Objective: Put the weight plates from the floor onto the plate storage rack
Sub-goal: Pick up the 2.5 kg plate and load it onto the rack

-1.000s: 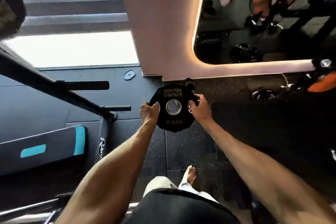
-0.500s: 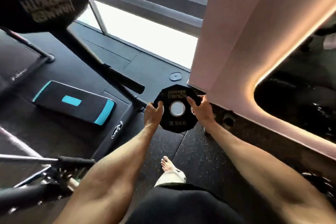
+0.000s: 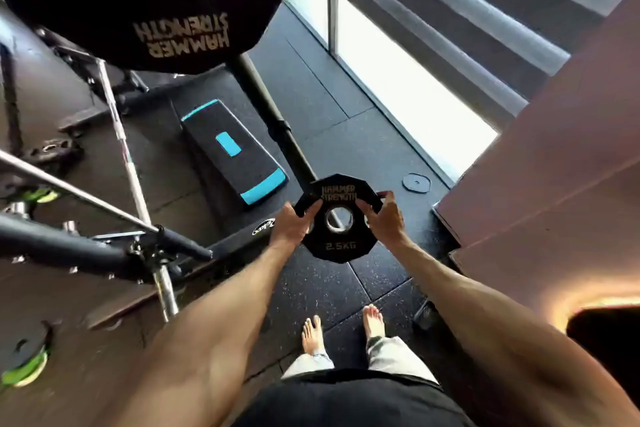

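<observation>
Since half a second ago I see the big Hammer Strength plate fill more of the top left and the step platform shift toward centre, while the 2.5 kg plate stays airborne above the floor, with the left hand and right hand curled round its opposite edges.

A single head-worn wide-angle camera looks steeply down at the near floor. The window lies toward 1 o'clock

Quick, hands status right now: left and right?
Left hand: grips the 2.5 kg weight plate by its left edge.
Right hand: grips its right edge.
</observation>
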Demonstrator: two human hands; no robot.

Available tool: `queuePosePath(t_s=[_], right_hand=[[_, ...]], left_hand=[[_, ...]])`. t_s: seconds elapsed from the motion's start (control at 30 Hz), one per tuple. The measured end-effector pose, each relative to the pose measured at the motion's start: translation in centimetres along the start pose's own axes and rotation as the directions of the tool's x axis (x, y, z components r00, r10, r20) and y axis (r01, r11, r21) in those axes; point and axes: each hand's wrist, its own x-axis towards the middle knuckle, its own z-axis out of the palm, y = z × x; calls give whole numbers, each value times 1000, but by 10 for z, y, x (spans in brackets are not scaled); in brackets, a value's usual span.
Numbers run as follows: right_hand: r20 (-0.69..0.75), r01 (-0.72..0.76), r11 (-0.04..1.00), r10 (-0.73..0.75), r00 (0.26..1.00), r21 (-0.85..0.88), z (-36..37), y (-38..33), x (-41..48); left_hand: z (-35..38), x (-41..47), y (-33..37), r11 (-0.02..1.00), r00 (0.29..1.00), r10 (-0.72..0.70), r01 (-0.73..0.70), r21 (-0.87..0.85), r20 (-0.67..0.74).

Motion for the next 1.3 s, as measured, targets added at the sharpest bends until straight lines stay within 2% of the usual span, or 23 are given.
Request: queuePosePath(t_s=[0.1,0.27,0.37,0.57,0.7,0.77,0.97,1.17,1.3], right_hand=[[163,81,995,-71,984,-51,1,-6,29],[367,233,962,-168,915,-140,6,-15,71],[441,335,930,-238,865,-154,12,-19,88],[530,515,829,-344,775,-216,20,-25,110],[544,652,714,-451,708,-257,24,-21,120],[529,672,692,-479,700,-262,26,-28,126],[481,671,640,-484,731,-374,47,-73,152],[419,638,613,-482,770,-467,71,-107,174],[362,614,618,-497,789,-490,86,-119,188]], left_hand=[[-1,7,4,998,999,-53,53,-19,1],[-9,25,-4,994,996,-86,88,68,-35],[-11,25,-2,988,994,-95,100,116,-53],[-16,31,3,964,996,20,5,267,-91],[-11,38,-2,922,986,102,-44,385,-130],[-10,43,-2,915,978,138,-64,399,-158],[-20,88,4,883,930,181,-10,470,-320],[-41,138,22,833,916,135,101,543,-378],[-50,165,26,855,894,162,84,511,-418]])
